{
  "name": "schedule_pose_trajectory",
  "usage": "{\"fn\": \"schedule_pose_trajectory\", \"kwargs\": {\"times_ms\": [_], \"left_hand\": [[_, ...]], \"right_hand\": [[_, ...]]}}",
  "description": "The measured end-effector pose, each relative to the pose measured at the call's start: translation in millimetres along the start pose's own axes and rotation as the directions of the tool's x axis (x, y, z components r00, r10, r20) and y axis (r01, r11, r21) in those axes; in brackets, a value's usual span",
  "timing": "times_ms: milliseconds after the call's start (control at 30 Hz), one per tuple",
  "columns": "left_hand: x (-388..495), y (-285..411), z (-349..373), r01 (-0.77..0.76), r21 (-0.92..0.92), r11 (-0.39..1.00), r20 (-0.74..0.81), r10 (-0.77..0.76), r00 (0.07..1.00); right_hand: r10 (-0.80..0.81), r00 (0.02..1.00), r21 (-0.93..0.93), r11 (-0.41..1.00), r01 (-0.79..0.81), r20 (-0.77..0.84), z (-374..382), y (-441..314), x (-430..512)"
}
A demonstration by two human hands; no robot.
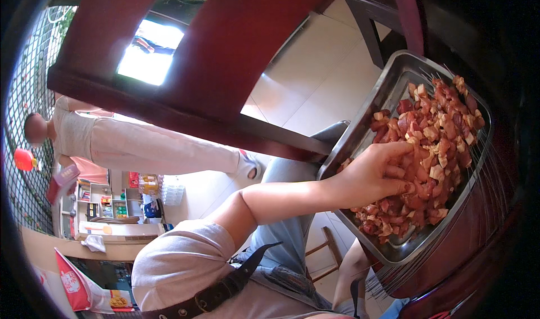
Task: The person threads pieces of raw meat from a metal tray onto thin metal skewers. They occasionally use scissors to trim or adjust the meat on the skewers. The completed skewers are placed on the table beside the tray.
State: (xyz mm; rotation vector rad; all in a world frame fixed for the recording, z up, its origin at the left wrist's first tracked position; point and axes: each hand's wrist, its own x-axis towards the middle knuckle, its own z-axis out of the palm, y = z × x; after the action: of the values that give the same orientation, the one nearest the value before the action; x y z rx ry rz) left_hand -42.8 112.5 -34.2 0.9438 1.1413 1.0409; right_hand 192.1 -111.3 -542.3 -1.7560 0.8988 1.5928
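Observation:
A rectangular metal tray [366, 121] holds a heap of raw, cut-up meat pieces [438, 129], reddish with pale fatty bits and a wet sheen. My left hand [375, 175] reaches in from the left, thumb and fingers curled around some pieces in the middle of the heap. Its fingertips are partly buried in the meat. Many thin metal skewers [379, 282] lie under and along the tray's lower and right sides. My right hand is out of view. A bare limb [352, 262] shows beneath the tray, and I cannot tell whose it is.
Dark red wooden furniture [228, 57] with a rectangular opening rises ahead. A person [126, 140] in light clothes stands to the left on the tiled floor [312, 74], near shelves of goods [103, 205]. A black buckled strap [219, 291] crosses my light shirt. A wooden frame [331, 247] stands below.

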Motion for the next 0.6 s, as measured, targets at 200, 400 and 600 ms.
{"fn": "schedule_pose_trajectory", "kwargs": {"times_ms": [200, 400, 600], "left_hand": [[-20, -11, 26, -0.07, -0.056, 0.996, -0.017, 0.069, 0.997], [-24, -24, 23, -0.131, -0.052, 0.99, 0.103, 0.136, 0.985], [-30, -45, 20, -0.163, -0.172, 0.971, 0.053, 0.175, 0.983]], "right_hand": [[-0.022, 0.999, 0.185, 0.982, 0.029, -0.038, -32, -4, -9], [-0.02, 0.999, 0.366, 0.93, 0.033, -0.04, -78, -18, -61], [-0.29, 0.951, 0.205, 0.942, 0.264, 0.108, -130, -19, -227]]}}
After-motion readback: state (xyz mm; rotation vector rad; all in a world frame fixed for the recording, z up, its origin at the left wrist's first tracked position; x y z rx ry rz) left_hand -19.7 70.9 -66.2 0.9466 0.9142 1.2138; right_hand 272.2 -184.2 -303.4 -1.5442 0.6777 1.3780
